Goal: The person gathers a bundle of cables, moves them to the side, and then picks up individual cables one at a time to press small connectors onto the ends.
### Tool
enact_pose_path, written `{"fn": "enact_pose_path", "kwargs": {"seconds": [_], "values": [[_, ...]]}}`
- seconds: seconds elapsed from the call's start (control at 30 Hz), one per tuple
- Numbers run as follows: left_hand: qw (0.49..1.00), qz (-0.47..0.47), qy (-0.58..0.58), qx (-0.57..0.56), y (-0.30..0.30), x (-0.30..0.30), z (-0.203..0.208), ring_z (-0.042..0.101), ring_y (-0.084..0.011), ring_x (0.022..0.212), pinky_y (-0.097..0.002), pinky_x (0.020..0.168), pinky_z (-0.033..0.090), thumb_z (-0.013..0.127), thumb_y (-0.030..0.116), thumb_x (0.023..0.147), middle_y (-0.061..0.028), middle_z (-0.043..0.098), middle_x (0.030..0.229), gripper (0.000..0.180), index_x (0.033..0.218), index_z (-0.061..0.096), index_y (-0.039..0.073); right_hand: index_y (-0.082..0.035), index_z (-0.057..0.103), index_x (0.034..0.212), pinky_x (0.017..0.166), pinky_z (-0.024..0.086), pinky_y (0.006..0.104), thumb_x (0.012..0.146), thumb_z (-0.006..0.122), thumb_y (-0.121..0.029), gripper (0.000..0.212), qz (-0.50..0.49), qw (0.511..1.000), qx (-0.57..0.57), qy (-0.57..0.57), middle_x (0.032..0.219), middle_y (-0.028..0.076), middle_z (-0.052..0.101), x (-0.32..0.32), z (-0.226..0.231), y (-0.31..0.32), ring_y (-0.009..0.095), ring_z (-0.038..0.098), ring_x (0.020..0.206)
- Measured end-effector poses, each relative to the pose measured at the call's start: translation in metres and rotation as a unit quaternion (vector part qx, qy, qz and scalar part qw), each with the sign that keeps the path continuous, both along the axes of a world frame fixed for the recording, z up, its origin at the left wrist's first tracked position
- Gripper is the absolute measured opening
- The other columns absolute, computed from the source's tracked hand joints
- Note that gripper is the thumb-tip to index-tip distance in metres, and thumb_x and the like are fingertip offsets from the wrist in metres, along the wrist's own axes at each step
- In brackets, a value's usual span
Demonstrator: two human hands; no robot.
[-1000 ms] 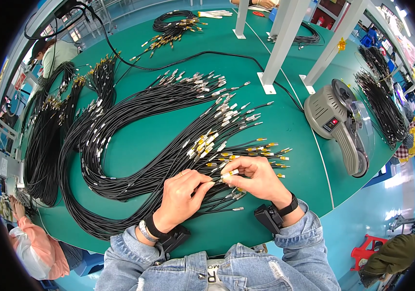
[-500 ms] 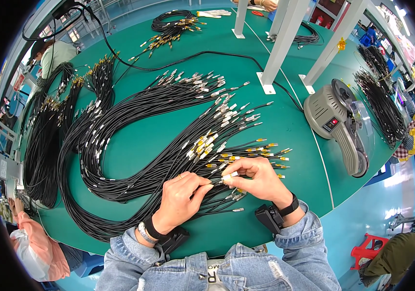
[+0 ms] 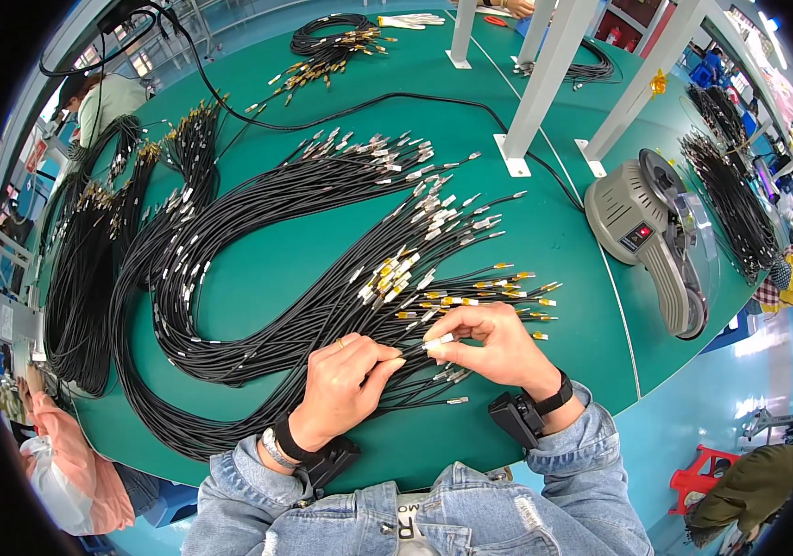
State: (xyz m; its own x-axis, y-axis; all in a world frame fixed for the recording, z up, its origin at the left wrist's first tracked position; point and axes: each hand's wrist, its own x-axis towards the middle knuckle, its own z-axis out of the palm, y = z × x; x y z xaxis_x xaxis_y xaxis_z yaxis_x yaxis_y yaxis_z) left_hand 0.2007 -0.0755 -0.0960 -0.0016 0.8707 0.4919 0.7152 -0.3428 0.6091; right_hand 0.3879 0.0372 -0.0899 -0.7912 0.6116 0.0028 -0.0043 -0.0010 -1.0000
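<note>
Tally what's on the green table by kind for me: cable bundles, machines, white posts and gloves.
Black cable bundles: 6, counting separate heaps; far ones are hard to split
Grey tape dispenser machine: 1
White frame posts: 4
White glove: 1
Total: 12
Both hands pinch one cable end.

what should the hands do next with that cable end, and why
Probably lay the finished end down with the yellow-tagged ends and pick another. The right hand pinches a white-tipped cable end while the left hand steadies the black cable; more ends lie loose just below.
</note>
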Motion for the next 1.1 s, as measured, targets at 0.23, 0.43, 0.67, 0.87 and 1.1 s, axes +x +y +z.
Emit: {"fn": "enact_pose_path", "kwargs": {"seconds": [0.23, 0.43, 0.67, 0.87, 1.1], "values": [[0.96, -0.029, -0.175, -0.216, -0.004, 0.007, 0.02, 0.056, -0.0151, 0.053, -0.0274, 0.05, 0.044, 0.063, 0.009, 0.086, -0.0062, 0.062, 0.066, 0.008, 0.085, 0.06, 0.001, -0.001, 0.064, 0.1, 0.074, 0.049, 0.0247, 0.086, 0.066, -0.006, 0.015, 0.027, 0.997, -0.017, 0.071, 0.093, 0.003, 0.063, -0.003, -0.012, -0.002, 0.01, 0.06, 0.085], [0.931, -0.098, -0.213, -0.28, -0.001, 0.005, 0.022, 0.056, -0.0099, 0.054, -0.0234, 0.05, 0.042, 0.054, 0.013, 0.094, -0.0038, 0.062, 0.066, 0.013, 0.091, 0.059, 0.001, 0.001, 0.061, 0.102, 0.08, 0.048, 0.0272, 0.087, 0.062, 0.0, 0.015, 0.066, 0.983, -0.116, 0.126, 0.098, 0.006, 0.057, -0.01, -0.005, -0.013, 0.012, 0.057, 0.092], [0.895, -0.066, -0.369, -0.243, -0.006, 0.021, 0.012, 0.058, -0.0082, 0.068, -0.0213, 0.056, 0.045, 0.047, 0.015, 0.099, -0.0056, 0.064, 0.079, 0.021, 0.087, 0.057, 0.001, 0.003, 0.059, 0.101, 0.071, 0.05, 0.027, 0.092, 0.058, -0.004, 0.012, 0.041, 0.974, -0.139, 0.175, 0.097, 0.007, 0.057, -0.017, -0.018, -0.02, 0.013, 0.059, 0.079], [0.903, -0.09, -0.355, -0.225, -0.005, 0.017, 0.005, 0.06, -0.0102, 0.071, -0.0228, 0.061, 0.048, 0.048, 0.011, 0.097, -0.0066, 0.065, 0.081, 0.02, 0.088, 0.058, -0.002, 0.005, 0.059, 0.099, 0.067, 0.051, 0.0267, 0.092, 0.057, -0.002, 0.011, 0.043, 0.962, -0.181, 0.198, 0.097, 0.009, 0.057, -0.018, -0.018, -0.019, 0.015, 0.059, 0.075], [0.897, -0.107, -0.368, -0.221, -0.004, 0.015, 0.003, 0.06, -0.0116, 0.073, -0.0243, 0.066, 0.049, 0.047, 0.012, 0.098, -0.0079, 0.064, 0.083, 0.021, 0.087, 0.058, -0.003, 0.005, 0.06, 0.096, 0.066, 0.051, 0.026, 0.091, 0.057, -0.001, 0.009, 0.037, 0.963, -0.19, 0.189, 0.096, 0.009, 0.058, -0.019, -0.024, -0.019, 0.014, 0.059, 0.074]]}}
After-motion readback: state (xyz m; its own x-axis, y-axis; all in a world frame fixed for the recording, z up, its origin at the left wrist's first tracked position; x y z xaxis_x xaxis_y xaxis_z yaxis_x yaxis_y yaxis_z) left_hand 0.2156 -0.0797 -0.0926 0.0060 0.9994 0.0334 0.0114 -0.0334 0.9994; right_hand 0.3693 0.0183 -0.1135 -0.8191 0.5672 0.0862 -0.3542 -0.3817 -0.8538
